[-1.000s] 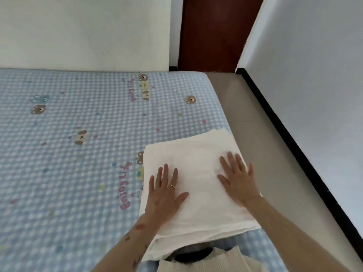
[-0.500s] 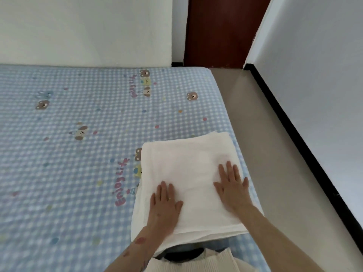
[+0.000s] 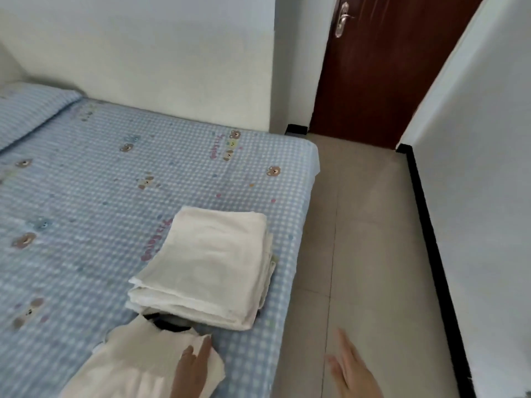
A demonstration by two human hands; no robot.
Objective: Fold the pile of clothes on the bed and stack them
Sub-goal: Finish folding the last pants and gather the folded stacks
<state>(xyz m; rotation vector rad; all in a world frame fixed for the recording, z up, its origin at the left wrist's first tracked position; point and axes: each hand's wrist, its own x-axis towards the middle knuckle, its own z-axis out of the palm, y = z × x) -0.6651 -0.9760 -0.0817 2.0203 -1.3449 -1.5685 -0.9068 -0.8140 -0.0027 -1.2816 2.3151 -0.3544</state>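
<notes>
the soft, light cream garment [image 3: 138,366] under the left hand's [image 3: 191,374] flat open fingers [image 3: 201,350] looked best pinched at its edges, the right hand [image 3: 355,372] open and empty.

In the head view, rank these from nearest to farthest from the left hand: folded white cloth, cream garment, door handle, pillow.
From the left hand:
1. cream garment, right under the hand, at the bed's near edge.
2. folded white cloth, just beyond, near the bed's right edge.
3. pillow, far left.
4. door handle, top, on the brown door.

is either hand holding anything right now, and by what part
Nothing is gripped. The left hand rests with straight fingers on the right edge of the cream garment; the right hand hangs open over the floor, off the folded white cloth.
</notes>
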